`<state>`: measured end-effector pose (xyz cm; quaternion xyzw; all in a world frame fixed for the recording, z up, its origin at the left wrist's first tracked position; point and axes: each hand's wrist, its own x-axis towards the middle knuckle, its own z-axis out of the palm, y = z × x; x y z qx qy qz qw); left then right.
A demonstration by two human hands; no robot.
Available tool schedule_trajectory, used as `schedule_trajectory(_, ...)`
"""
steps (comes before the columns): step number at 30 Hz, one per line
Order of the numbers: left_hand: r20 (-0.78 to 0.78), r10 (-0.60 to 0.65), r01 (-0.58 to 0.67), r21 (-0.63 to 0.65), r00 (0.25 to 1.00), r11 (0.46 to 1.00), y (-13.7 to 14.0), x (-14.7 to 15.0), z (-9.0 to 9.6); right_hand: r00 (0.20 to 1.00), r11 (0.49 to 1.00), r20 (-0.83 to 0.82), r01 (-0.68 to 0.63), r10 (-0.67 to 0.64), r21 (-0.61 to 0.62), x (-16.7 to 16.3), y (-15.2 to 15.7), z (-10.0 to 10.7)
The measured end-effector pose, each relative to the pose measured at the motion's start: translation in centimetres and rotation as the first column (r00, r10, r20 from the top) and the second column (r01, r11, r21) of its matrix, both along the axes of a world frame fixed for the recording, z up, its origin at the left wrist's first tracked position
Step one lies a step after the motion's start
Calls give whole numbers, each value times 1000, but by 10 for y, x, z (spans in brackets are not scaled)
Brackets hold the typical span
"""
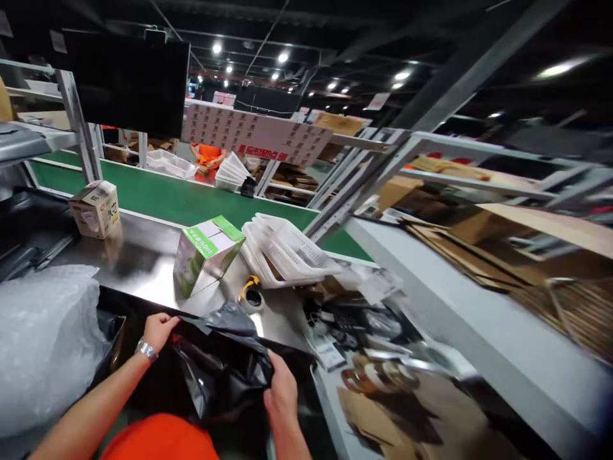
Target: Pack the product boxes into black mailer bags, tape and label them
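Two bare hands hold a black plastic bag [225, 374] spread between them.
The left hand [160, 331] pinches its edge between thumb and fingers; the right hand [282, 390] clasps the other side. The bag is at the near edge of a steel table [148, 263], with a green-and-white box [208, 252] beyond. A firm, even pull at both sides should keep the film taut without tearing.

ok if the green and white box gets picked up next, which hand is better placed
Probably the left hand: it pinches the edge of the black bag nearer the green and white box, while the right hand grips the bag's other side, farther off. Either would need to release the bag first.
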<state>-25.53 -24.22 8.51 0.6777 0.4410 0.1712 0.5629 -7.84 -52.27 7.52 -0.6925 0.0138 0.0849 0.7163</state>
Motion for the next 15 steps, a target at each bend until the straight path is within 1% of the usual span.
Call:
schedule_trajectory(1, -95, -59, 63, 49, 994, 997, 16, -11, -2, 999, 997, 35, -4, 7, -76, 4, 2, 16)
schedule_trajectory(2, -205, -131, 152, 90, 970, 984, 30, -21, -4, 996, 987, 84, -28, 42, -158, 5, 7, 32)
schedule_trajectory(3, -305, -195, 243, 126, 932, 962, 41, -31, -4, 985, 969, 135, -72, 106, -235, 4, 13, 47)
schedule_trajectory(4, -371, -239, 317, 166, 897, 934, 49, -40, -4, 966, 946, 182, -124, 184, -299, 1, 22, 60)
schedule_trajectory(5, -386, -259, 363, 226, 885, 904, 53, -48, -2, 940, 919, 216, -177, 263, -351, -5, 32, 72)
schedule_trajectory(6, -349, -270, 380, 302, 897, 874, 53, -53, 0, 909, 887, 233, -235, 345, -397, -14, 45, 81)
schedule_trajectory(7, -274, -287, 378, 384, 918, 842, 50, -56, 3, 872, 848, 237, -297, 428, -439, -24, 58, 89)
schedule_trajectory(8, -189, -324, 375, 459, 927, 806, 43, -57, 5, 827, 802, 233, -362, 511, -476, -34, 72, 95)
schedule_trajectory(9, -129, -379, 388, 517, 916, 763, 35, -56, 7, 774, 751, 225, -426, 591, -505, -45, 85, 100)
schedule_trajectory(10, -109, -436, 417, 562, 893, 714, 27, -53, 9, 719, 703, 222, -483, 659, -522, -55, 97, 103)
schedule_trajectory(11, -129, -478, 454, 593, 869, 665, 20, -50, 10, 660, 658, 224, -535, 717, -531, -64, 108, 106)
schedule_trajectory(12, -181, -500, 497, 603, 847, 624, 17, -47, 11, 601, 618, 236, -572, 764, -539, -72, 116, 109)
schedule_trajectory(13, -253, -502, 543, 591, 827, 596, 17, -45, 12, 542, 579, 256, -592, 801, -560, -77, 121, 111)
schedule_trajectory(14, -334, -483, 582, 564, 810, 586, 22, -45, 13, 479, 536, 273, -591, 834, -602, -79, 123, 112)
schedule_trajectory(15, -410, -448, 608, 534, 794, 588, 31, -46, 14, 417, 488, 281, -561, 865, -669, -80, 123, 113)
